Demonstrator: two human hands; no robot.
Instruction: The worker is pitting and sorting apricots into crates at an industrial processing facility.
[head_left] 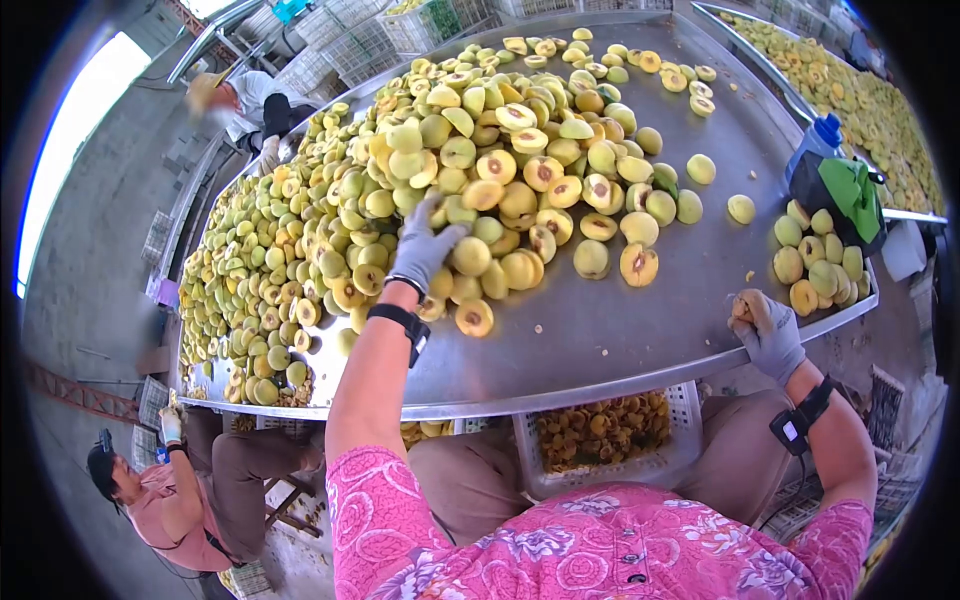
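Left hand (425,245) and right hand (770,335) are apart at the worktop (620,335).
The left is spread on the piled fruit (380,205), at left; the right curls at the near right edge, its grip I cannot tell.

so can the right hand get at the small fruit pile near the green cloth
Likely yes: the right hand is close to the small fruit pile, with nothing standing between them on the tabletop; the green cloth lies beyond.

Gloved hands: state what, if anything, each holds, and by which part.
The left hand touches fruit; the right hand is curled. Whether either holds anything cannot be told.
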